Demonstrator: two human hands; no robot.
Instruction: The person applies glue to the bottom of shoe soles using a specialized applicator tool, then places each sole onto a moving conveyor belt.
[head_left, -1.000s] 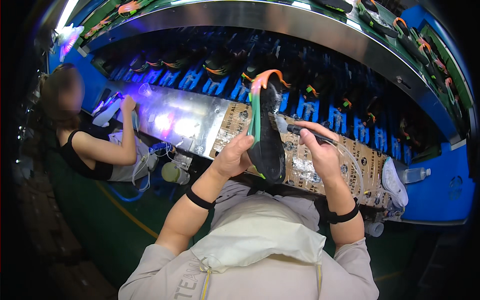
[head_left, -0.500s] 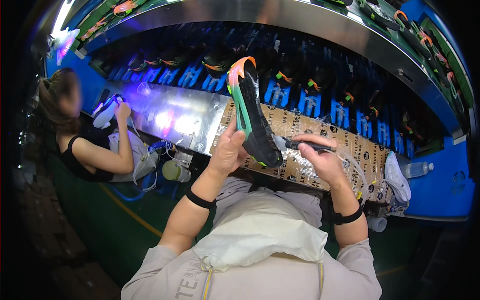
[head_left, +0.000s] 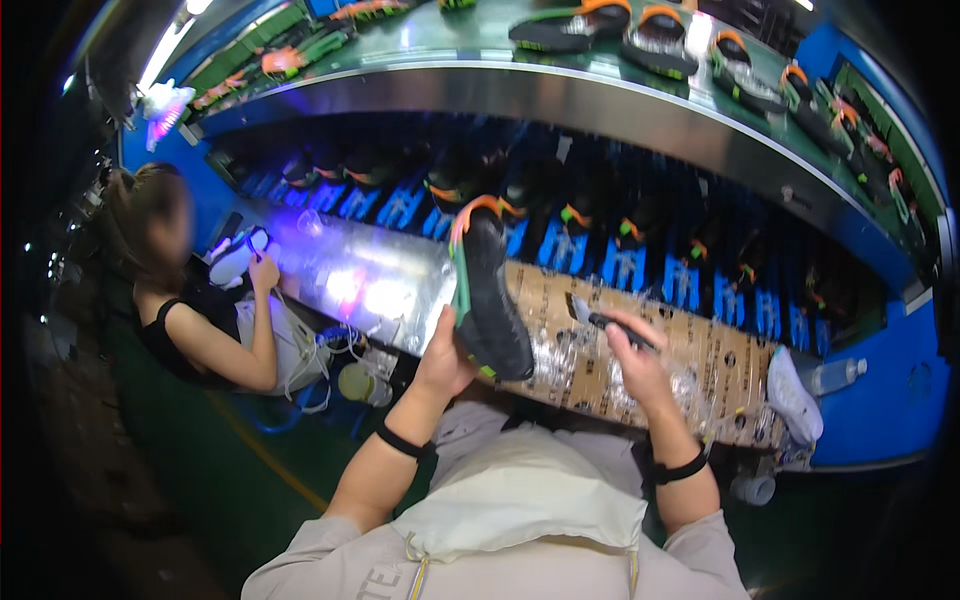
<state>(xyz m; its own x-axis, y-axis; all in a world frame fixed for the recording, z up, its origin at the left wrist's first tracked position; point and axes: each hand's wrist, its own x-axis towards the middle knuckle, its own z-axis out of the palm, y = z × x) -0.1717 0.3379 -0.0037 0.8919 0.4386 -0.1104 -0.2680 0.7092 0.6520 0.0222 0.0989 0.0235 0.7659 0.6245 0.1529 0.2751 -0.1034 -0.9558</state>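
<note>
My left hand (head_left: 446, 362) grips a shoe sole (head_left: 492, 305) by its lower left edge. The sole stands up on end, its black inner face toward me, with an orange tip at the top and green along the side. In my right hand (head_left: 641, 368) is a brush (head_left: 612, 323) with a black handle. Its pale bristles point left toward the sole, with a gap between them. Below both hands is a bench covered with printed cardboard under clear film (head_left: 690, 385).
Shoe parts with orange tips stand on blue holders (head_left: 623, 264) behind the bench. Above them, a green conveyor (head_left: 450, 35) carries more soles (head_left: 660, 45). A white shoe (head_left: 793, 395) and a clear bottle (head_left: 838, 376) lie at right. A co-worker (head_left: 205, 330) holds a shoe at left.
The brush has come off the sole and moved up and right. The sole has turned more face-on to me and sits a little lower. The view has tilted up, showing more conveyor.
</note>
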